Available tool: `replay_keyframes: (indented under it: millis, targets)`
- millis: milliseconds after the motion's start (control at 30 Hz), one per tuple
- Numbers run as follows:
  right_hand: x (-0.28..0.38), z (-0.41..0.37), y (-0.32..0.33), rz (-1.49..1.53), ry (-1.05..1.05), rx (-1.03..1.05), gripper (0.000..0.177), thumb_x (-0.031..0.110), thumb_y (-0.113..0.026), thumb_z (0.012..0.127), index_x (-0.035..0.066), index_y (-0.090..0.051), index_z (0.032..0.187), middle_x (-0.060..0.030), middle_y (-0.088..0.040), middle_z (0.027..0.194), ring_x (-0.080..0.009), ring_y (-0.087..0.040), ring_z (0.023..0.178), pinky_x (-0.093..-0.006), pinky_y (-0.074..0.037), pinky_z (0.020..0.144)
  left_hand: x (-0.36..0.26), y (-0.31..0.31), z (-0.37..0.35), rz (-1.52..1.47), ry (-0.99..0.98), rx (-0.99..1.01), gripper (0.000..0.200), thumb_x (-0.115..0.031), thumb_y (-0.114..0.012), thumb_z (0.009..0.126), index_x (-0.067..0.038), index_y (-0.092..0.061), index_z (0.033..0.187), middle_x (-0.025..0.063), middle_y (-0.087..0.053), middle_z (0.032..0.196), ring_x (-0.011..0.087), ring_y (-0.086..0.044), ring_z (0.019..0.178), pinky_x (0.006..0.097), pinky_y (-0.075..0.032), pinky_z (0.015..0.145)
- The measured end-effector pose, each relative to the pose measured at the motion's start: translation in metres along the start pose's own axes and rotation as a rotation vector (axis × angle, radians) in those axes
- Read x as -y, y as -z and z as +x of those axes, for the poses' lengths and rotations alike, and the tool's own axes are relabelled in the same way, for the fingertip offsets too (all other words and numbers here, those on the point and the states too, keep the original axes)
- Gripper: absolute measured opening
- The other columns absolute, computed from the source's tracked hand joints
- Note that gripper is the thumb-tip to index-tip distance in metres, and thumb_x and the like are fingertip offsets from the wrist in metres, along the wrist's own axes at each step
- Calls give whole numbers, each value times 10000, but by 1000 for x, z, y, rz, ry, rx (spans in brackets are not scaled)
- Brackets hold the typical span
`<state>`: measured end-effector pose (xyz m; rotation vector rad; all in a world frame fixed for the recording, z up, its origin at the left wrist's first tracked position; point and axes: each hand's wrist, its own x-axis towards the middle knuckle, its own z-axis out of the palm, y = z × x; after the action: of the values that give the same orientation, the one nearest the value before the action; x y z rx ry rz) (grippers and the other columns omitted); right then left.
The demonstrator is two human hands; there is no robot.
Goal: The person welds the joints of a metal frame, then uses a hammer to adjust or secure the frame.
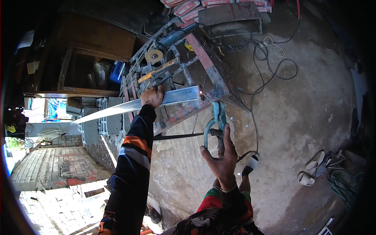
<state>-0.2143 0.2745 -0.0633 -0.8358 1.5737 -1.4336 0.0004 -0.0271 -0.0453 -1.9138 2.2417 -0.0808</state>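
My left hand [152, 96] is closed over a long, shiny rectangular metal tube [178, 96] that lies across a rusty metal frame. A small bright spot glows at the tube's right end. My right hand [223, 162] grips a worn blue-green spring clamp [216, 117], thumb on one handle and a finger along the other. The clamp's jaws point up toward the frame corner, just below the tube's end. Part of its lower handle is hidden by my fingers.
On the metal frame [203, 58] lie an angle grinder [176, 36] with a round disc and a yellow-handled tool [158, 70]. Black cables [268, 58] coil across the concrete floor. Grey blocks [91, 123] stand left, slippers [306, 179] lie right, and stacked bags [188, 8] sit behind.
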Motion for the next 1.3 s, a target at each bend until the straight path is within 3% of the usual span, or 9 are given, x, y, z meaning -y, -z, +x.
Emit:
replay_keyframes:
  millis: [267,467,500,700,767,867,1000,1067,1300]
  targets:
    - [1,2,-2,-10,3,1,952,99,-840,705,17,-324,1501,-202,-635,1212,-262,-618,1120,-363,-480,961,-2,2,-2,-3,0,-27,667,-512,-337,958,27,-724,891,286,-685,933,433,-662,949,488,-499,878]
    - [0,2,-3,-102,-48,19,968,109,-847,692,17,-323,1501,-209,-635,1208,-261,-632,1099,-352,-496,938,-2,-1,-1,23,-18,7,350,-436,-443,928,-140,-595,1037,268,-668,958,455,-651,885,560,-495,766]
    - [-2,2,-4,-102,-48,18,968,109,-847,692,17,-323,1501,-209,-635,1208,-261,-632,1099,-352,-496,938,9,-6,2,190,-252,7,363,-436,-434,930,-126,-599,1022,265,-672,957,461,-648,878,562,-492,767]
    - [-1,0,-3,-94,9,2,992,123,-845,694,27,-298,1515,-165,-651,1173,-228,-638,1040,-347,-512,875,18,-23,10,66,-75,-56,416,-468,-389,954,-146,-640,1034,254,-668,925,455,-635,898,546,-478,790]
    - [0,-2,-2,-6,56,-88,960,189,-850,704,26,-333,1497,-152,-656,970,-233,-626,794,-349,-521,710,13,-14,7,58,-14,-4,410,-467,-374,964,-163,-639,1035,254,-666,927,448,-633,917,541,-476,792]
    - [0,-4,3,-15,-35,-29,964,107,-830,709,22,-303,1512,-144,-652,1170,-207,-624,1049,-329,-498,881,10,-11,5,36,-38,-33,665,-533,-347,946,17,-720,923,283,-686,930,443,-664,933,504,-502,867]
    - [-8,-2,-2,-39,14,-29,966,109,-835,705,18,-307,1509,-148,-655,1162,-213,-628,1036,-333,-496,876,8,-11,6,12,-8,-32,677,-542,-341,945,18,-720,918,284,-685,924,441,-665,933,503,-501,865]
    - [-12,1,-5,-63,162,-85,960,205,-848,712,43,-329,1503,-152,-652,975,-256,-639,817,-362,-532,716,10,-12,7,33,-38,-1,696,-545,-328,947,31,-718,926,294,-681,931,437,-664,941,502,-501,865]
    - [-14,0,-8,-147,127,-57,963,253,-834,730,61,-309,1514,-167,-646,965,-283,-643,792,-372,-540,704,-11,13,-6,47,-78,27,537,-542,-387,914,-104,-697,920,232,-701,967,427,-667,943,494,-510,853]
